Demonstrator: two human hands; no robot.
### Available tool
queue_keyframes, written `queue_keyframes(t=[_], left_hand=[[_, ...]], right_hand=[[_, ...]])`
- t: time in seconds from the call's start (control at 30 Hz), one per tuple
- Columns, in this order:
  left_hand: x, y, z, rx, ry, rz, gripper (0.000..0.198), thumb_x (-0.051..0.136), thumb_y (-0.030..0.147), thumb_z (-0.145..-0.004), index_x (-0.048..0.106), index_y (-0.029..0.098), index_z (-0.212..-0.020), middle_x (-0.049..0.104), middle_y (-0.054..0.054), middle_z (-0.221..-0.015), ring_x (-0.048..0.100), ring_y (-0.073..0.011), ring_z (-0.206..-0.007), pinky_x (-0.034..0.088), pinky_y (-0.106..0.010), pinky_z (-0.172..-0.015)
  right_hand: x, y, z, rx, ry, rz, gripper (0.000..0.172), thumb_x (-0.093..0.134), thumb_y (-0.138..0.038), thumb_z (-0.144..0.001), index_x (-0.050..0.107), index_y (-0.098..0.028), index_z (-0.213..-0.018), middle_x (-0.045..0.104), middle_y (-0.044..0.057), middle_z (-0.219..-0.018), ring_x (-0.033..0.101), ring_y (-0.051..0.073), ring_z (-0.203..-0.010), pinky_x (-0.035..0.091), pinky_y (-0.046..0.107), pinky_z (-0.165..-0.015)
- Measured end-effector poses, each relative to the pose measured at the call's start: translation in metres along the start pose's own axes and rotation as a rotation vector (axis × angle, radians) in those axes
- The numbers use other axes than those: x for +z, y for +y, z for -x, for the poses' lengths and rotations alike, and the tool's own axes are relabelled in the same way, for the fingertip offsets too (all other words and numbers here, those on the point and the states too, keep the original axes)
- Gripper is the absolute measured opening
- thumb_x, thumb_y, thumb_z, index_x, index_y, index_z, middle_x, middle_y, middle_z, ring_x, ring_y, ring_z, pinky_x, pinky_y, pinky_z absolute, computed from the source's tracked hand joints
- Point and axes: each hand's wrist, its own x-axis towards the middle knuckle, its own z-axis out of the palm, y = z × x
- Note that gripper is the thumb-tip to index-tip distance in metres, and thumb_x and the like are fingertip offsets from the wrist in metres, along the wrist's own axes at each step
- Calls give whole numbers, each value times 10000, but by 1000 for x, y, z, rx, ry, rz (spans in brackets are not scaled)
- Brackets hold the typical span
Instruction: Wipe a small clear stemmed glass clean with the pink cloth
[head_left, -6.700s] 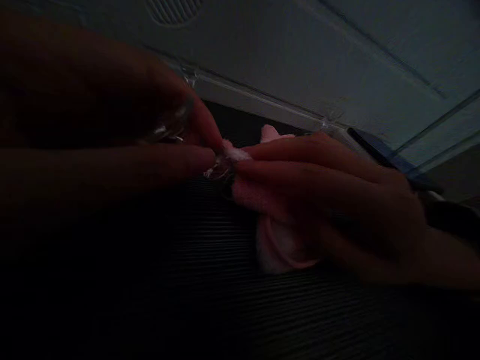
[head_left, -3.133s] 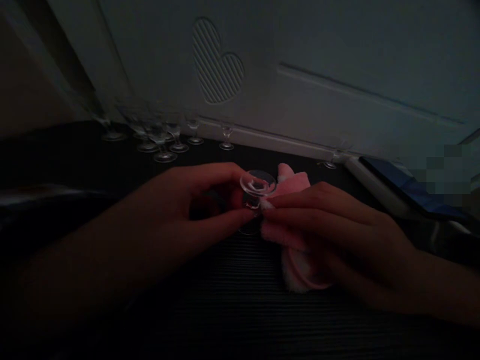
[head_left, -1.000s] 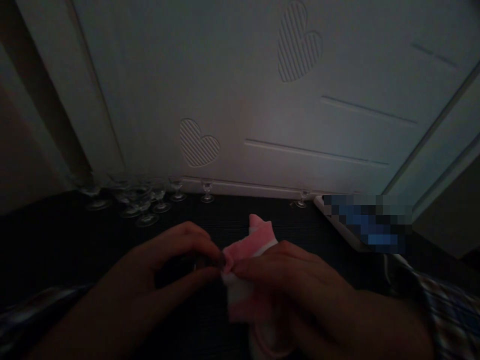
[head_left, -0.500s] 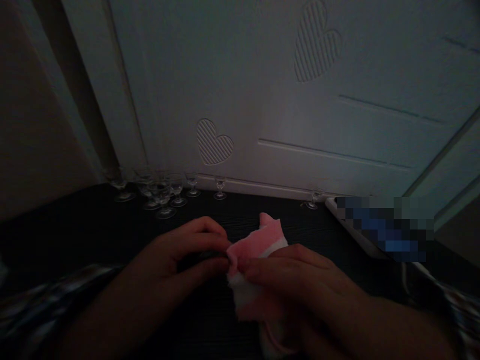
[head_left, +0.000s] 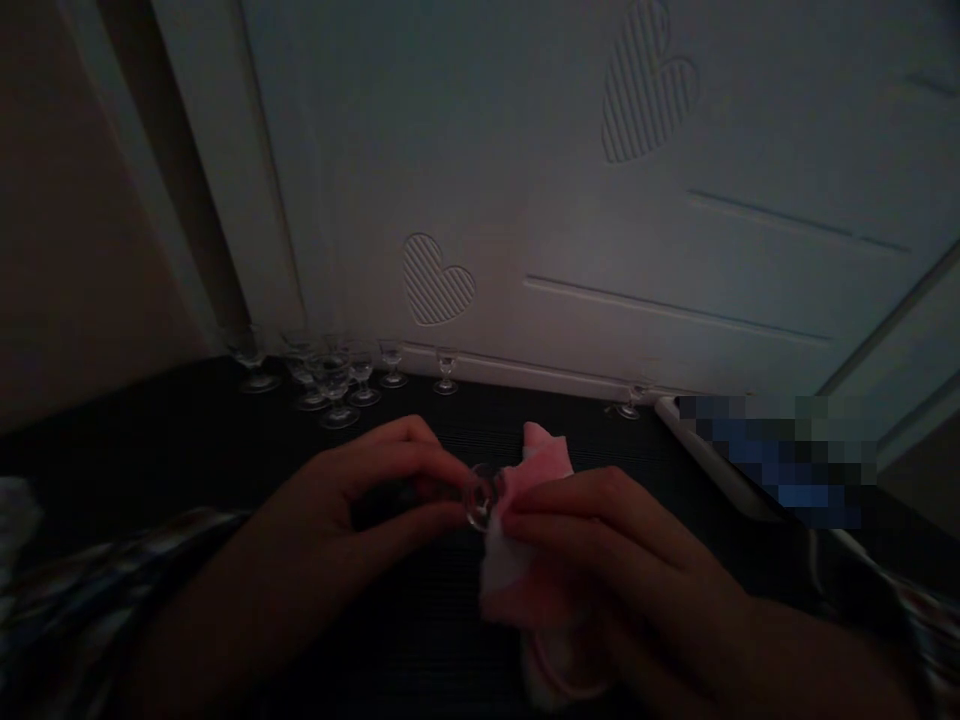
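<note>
A small clear stemmed glass is tilted between my two hands, its round end facing me. My left hand pinches it at its left edge with thumb and fingers. My right hand is closed on a pink and white cloth, which touches the right side of the glass. Part of the cloth hangs below my right hand. The picture is dark, and the far part of the glass is hidden.
Several small stemmed glasses stand at the back left of the dark table. One glass stands by the white panel, another glass farther right. A white-edged device, its screen blurred, lies at the right.
The cloth has moved a little right, away from my left fingertips, and the glass between my hands now shows. The whole view has shifted slightly.
</note>
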Motion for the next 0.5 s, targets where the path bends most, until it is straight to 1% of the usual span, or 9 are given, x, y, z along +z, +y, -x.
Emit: queue_keyframes(t=[0.13, 0.23, 0.3, 0.4, 0.5], left_hand=[[0, 4, 4, -20, 18, 83, 347, 948, 668, -1068, 922, 350, -931, 840, 52, -853, 758, -173, -834, 615, -224, -771], [0, 5, 5, -16, 19, 108, 341, 995, 638, -1025, 885, 337, -906, 829, 70, -838, 737, -163, -814, 594, -208, -738], [0, 5, 5, -11, 31, 109, 312, 999, 596, -1004, 874, 329, -901, 821, 66, -840, 727, -171, -813, 599, -220, -740], [0, 6, 4, -10, 47, 92, 244, 972, 536, -1020, 866, 330, -944, 823, 68, -860, 718, -171, -807, 618, -232, -762], [1, 6, 4, -14, 35, 88, 322, 956, 600, -1030, 822, 318, -953, 783, 59, -826, 681, -177, -759, 683, -267, -824]], right_hand=[[1, 2, -3, -45, 11, -56, 563, 691, -168, -1216, 738, -108, -1775, 872, 257, -1731, 836, 318, -1659, 718, 416, -1376], [1, 2, -5, -62, -15, -66, 552, 675, -146, -1224, 738, -62, -1766, 851, 270, -1771, 818, 307, -1686, 686, 401, -1412], [0, 2, -5, -60, -39, -67, 570, 676, -143, -1222, 730, -70, -1785, 835, 265, -1803, 807, 304, -1707, 673, 403, -1427], [-2, 1, -4, -35, -71, -50, 623, 670, -137, -1214, 713, -123, -1835, 791, 253, -1872, 769, 309, -1767, 650, 430, -1459], [-2, 1, -4, -38, -80, -22, 661, 656, -133, -1221, 680, -129, -1881, 716, 258, -1956, 690, 322, -1855, 613, 460, -1499]])
